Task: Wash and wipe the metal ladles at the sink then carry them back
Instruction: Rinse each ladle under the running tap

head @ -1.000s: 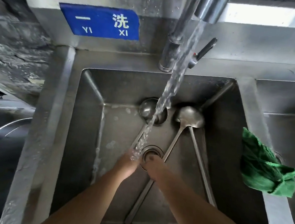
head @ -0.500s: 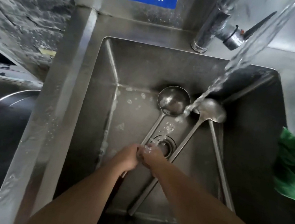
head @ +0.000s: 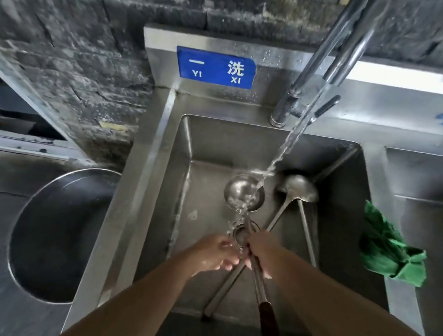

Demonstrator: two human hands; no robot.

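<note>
Clearly, the washing stage is under way and nothing past it can be counted as done. At the far left a large round basin (head: 60, 233) is seen set into the dark surface, apart from the work. In the sink (head: 175, 161), the left hand (head: 215, 255) is held with fingers loosely curled, touching the handle of the held ladle (head: 243, 195); whether it is gripped or only rubbed cannot be told. That ladle is lifted with its bowl under the water stream (head: 289, 146) falling from the tap (head: 327, 54), and its handle is gripped by the right hand (head: 262, 252), fingers curled round the metal just above the dark grip. To the right, two more ladles (head: 298, 190) are seen lying on the sink bottom, their bowls toward the far wall, handles crossing beneath the hands. Further right, a green cloth (head: 391, 248) is draped on the divider between the basins, untouched. Judged from this, one ladle is being rinsed; the others, the wiping, and the carrying back are left.
</note>
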